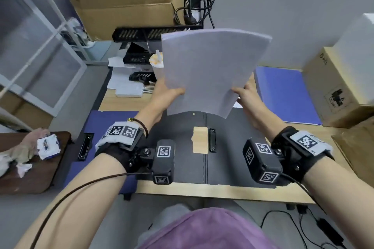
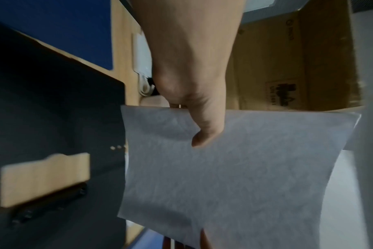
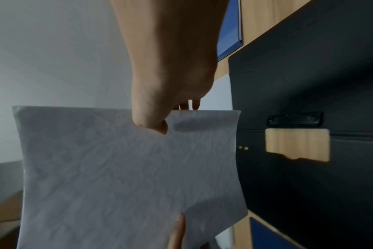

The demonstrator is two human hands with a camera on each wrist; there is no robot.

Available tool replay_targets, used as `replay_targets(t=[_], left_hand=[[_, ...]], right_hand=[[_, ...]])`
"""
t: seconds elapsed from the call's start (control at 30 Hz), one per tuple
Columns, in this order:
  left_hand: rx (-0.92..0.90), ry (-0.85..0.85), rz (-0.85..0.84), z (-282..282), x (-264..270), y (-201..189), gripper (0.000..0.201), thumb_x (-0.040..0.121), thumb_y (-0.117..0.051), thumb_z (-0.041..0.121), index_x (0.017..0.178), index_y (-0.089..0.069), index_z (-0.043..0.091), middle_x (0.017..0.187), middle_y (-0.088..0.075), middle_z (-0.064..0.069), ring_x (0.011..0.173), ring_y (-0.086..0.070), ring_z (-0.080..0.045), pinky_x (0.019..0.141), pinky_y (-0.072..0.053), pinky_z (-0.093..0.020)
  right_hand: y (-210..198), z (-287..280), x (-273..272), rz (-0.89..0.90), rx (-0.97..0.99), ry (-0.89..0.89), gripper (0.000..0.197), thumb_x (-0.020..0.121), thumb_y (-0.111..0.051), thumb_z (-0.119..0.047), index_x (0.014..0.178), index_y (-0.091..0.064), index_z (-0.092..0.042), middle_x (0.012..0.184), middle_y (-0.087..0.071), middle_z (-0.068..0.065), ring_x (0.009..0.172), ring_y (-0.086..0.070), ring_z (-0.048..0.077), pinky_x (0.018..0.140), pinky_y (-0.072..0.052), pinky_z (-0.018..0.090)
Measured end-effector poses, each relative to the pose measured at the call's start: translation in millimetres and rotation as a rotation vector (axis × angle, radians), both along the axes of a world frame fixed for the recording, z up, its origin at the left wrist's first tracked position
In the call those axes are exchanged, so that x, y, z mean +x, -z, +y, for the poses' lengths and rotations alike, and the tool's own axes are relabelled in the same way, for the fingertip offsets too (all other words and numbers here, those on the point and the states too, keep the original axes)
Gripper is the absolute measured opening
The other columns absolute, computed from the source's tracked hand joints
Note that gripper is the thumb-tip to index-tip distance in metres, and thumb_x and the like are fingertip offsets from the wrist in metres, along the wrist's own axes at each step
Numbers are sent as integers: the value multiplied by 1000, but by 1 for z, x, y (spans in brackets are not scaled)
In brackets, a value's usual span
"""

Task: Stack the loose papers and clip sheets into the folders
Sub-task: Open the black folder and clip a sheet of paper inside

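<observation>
Holding: one stack of white paper sheets (image 1: 210, 70), raised clear of the wooden surface (image 1: 182, 189) and bowed, its top edge leaning away from the person.
Left hand: the left hand (image 1: 165, 92) pinches the stack's lower left edge; in the left wrist view the thumb lies on the near face of the sheets (image 2: 234, 168) and the fingers (image 2: 203, 239) curl behind them.
Right hand: the right hand (image 1: 245, 95) pinches the lower right edge in the same way, thumb in front, fingers (image 3: 177, 232) behind the sheets (image 3: 117, 176).
Folders, counted: three in the head view.
Black folder: one open black folder (image 1: 232, 147) lies flat at the near edge of the surface, directly below the raised stack, with one black metal clip (image 1: 212, 140) beside its spine and a rectangular cut-out (image 1: 200, 140) through which the wood shows.
Blue folder, left: one open dark blue folder (image 1: 105, 127) overhangs the near left corner, carrying one black clip (image 1: 85, 146).
Blue folder, right: one lighter blue folder (image 1: 287, 95) lies closed toward the right edge.
Boxes: one brown cardboard box (image 1: 334, 87) stands at the right edge, just beside that folder; one larger cardboard box (image 1: 125, 0) stands behind the far edge.
Other things: one black tiered letter tray (image 1: 141, 46) with white sheets at the far left corner, one lidded drink cup with a straw (image 1: 156, 62) beside it, partly hidden by the stack.
</observation>
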State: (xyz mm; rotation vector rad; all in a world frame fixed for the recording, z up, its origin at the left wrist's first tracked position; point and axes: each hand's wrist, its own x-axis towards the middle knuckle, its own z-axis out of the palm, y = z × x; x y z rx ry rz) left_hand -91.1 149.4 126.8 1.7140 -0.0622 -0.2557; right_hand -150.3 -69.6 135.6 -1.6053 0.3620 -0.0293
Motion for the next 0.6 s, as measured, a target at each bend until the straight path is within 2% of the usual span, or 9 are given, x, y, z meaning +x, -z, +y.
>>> replay_targets(t=[0.07, 0.1, 0.13, 0.23, 0.3, 0.4, 0.47, 0.53, 0.6], left_hand=[[55, -1, 64, 12, -13, 25, 40, 83, -67, 1, 119, -60, 16, 113, -68, 4, 98, -64, -6, 77, -48, -12], [73, 0, 103, 17, -20, 39, 38, 84, -64, 0, 118, -58, 19, 113, -66, 3, 99, -62, -7, 73, -46, -10], [80, -4, 137, 22, -26, 52, 36, 86, -61, 0, 115, -57, 20, 113, -65, 2, 102, -60, -10, 72, -45, -11], [138, -22, 194, 26, -32, 70, 27, 91, -52, 5, 109, -55, 24, 110, -62, 3, 103, -56, -14, 78, -42, -21], [146, -35, 184, 25, -26, 68, 21, 93, -51, 10, 109, -55, 24, 108, -62, 4, 99, -56, -12, 73, -44, -20], [116, -26, 122, 20, -10, 52, 19, 97, -51, 14, 112, -56, 24, 108, -64, 6, 95, -60, -10, 70, -45, -15], [68, -19, 82, 15, 2, 39, 20, 100, -47, 20, 118, -55, 26, 108, -64, 9, 95, -62, -6, 75, -49, -16], [12, -30, 94, 7, 14, 27, 22, 102, -46, 25, 122, -55, 25, 113, -66, 8, 98, -65, -8, 84, -52, -25], [-42, -28, 160, -4, 25, 24, 29, 101, -47, 28, 127, -55, 19, 122, -66, 1, 106, -65, -17, 95, -51, -36]], right_hand=[[25, 6, -8, 100, -38, -47, 40, 95, -43, -1, 129, -53, -19, 119, -61, -9, 101, -57, 1, 71, -44, 7], [39, 8, -12, 158, -55, -79, 41, 96, -42, -1, 133, -50, -15, 123, -59, -7, 98, -55, -1, 68, -42, 7], [52, 10, -16, 210, -74, -116, 43, 96, -41, -2, 135, -49, -14, 127, -58, -6, 101, -53, 2, 73, -40, 11], [73, 12, -17, 263, -116, -166, 41, 95, -39, -3, 133, -49, -15, 131, -54, -3, 123, -45, 15, 96, -33, 26], [71, 12, -10, 236, -152, -158, 35, 95, -37, -4, 126, -49, -17, 129, -52, 0, 122, -43, 17, 97, -31, 29], [56, 6, 7, 177, -158, -150, 32, 99, -38, -11, 127, -54, -14, 127, -56, -1, 120, -48, 18, 96, -35, 29], [43, -2, 18, 139, -141, -109, 25, 99, -45, -21, 118, -60, -14, 117, -64, -2, 114, -56, 20, 88, -43, 27], [32, -10, 26, 116, -49, -114, 18, 99, -49, -26, 111, -62, -21, 110, -69, -6, 105, -63, 18, 81, -49, 26], [26, -20, 28, 134, 90, -159, 24, 98, -52, -27, 118, -61, -17, 113, -71, 0, 103, -68, 20, 87, -54, 33]])
